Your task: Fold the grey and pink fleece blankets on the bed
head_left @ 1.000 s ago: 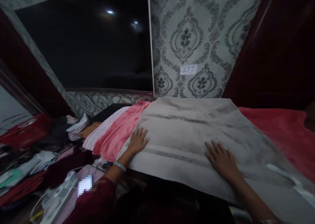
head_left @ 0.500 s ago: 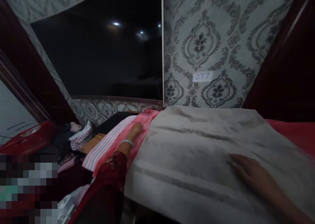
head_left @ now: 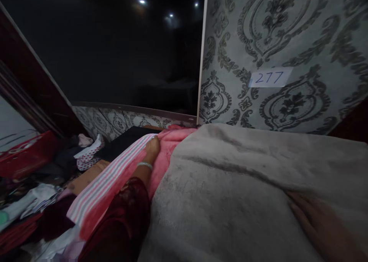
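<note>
Here, reaching far forward with the left hand (head_left: 152, 145), bangle (head_left: 144, 165) at the wrist and dark red sleeve (head_left: 120, 219) trailing behind, and setting it down right on the seam between the pink towel (head_left: 172, 139) and the striped towel (head_left: 115, 173). Curling the fingers downward and out of sight over that seam, so not possible to tell whether pinching cloth or merely pressing on it; probably landing there because of the two edges meeting at that spot. Meanwhile laying the right hand (head_left: 322, 223) palm down on the grey towel (head_left: 230, 200), near the lower right corner of the view, fingers spread loose and flat, gripping nothing, seemingly weighing the cloth down to prevent sliding or bunching during the long reach on the other side. Spreading the grey towel broadly over the raised surface in front, overlapping the pink one along its left edge and running back toward the patterned wall (head_left: 316, 32), with dark bands crossing its pile and a soft ridge rising near the far end. Leaving the striped towel hanging off the left side, partly under the pink. Showing, beyond all this, a paper label marked 277 (head_left: 270, 78) stuck on the wall, a large dark panel (head_left: 115, 55) catching small lights, and, down to the left, a red bag (head_left: 25, 154) beside a heap of clothes (head_left: 86, 154).
</note>
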Available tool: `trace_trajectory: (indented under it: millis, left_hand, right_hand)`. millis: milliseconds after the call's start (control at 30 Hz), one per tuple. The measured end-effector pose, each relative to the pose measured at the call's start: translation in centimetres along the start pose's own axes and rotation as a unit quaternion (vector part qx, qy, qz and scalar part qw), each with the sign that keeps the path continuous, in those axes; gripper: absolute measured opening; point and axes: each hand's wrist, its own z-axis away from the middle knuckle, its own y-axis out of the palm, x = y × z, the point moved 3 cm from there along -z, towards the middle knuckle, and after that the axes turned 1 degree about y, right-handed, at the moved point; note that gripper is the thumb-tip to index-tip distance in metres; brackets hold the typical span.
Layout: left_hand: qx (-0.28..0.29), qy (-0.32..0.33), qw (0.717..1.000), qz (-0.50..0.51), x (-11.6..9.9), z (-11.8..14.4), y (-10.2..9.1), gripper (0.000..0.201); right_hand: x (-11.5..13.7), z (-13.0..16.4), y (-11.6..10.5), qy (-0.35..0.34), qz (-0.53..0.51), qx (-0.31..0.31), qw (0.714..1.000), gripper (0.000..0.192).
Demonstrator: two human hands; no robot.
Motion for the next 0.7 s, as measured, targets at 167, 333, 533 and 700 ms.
trace_trajectory:
  millis: [167,333,533,700]
  left_hand:
    - [0.054,-0.016,0.998,0.011,0.9,-1.4,-0.8,0.043]
    - [0.132,-0.052,0.989,0.035,4.6,2.5,-3.3,0.045]
    - [0.069,-0.008,0.998,-0.007,7.4,11.2,-3.2,0.035]
    - [0.005,-0.021,0.998,-0.058,7.2,13.3,-4.3,0.040]
  right_hand:
    - [0.4,0.1,-0.6,0.021,-0.014,0.007,1.000,0.051]
    - [-0.9,0.0,0.3,0.000,-0.018,0.000,1.000,0.049]
    - [0.3,-0.4,0.1,-0.011,0.026,0.024,0.999,0.063]
    - [2.9,-0.8,-0.7,0.004,0.046,0.031,0.998,0.065]
